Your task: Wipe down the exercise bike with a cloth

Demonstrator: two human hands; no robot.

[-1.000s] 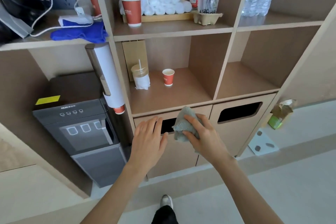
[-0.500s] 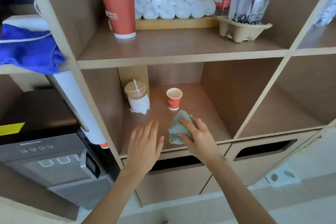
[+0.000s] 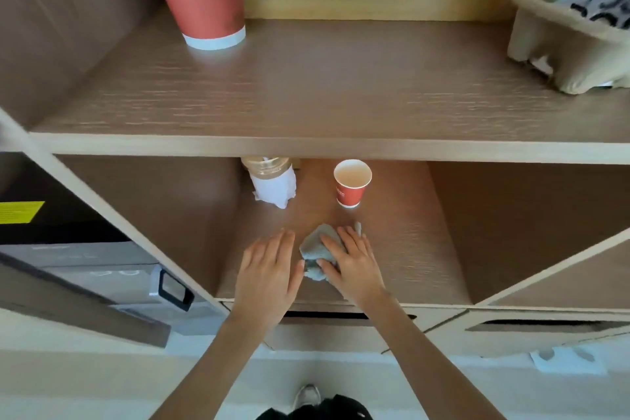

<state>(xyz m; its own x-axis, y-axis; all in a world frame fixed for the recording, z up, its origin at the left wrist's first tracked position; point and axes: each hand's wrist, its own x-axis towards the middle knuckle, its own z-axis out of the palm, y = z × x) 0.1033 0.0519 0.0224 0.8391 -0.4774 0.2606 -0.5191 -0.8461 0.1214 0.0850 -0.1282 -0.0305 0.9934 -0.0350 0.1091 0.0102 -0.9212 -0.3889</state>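
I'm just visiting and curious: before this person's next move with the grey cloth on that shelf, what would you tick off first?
1. Grip on the grey cloth: ok. The right hand holds it bunched on the lower shelf.
2. Spare hand free: ok. The left hand lies beside the cloth with straight fingers, holding nothing.
3. Room to lift away: ok. The small red paper cup and the tissue-wrapped plastic cup stand farther back, apart from the cloth.
4. The exercise bike in sight: not ok. None shows in this view.
5. Cloth damp or clean enough: cannot tell.
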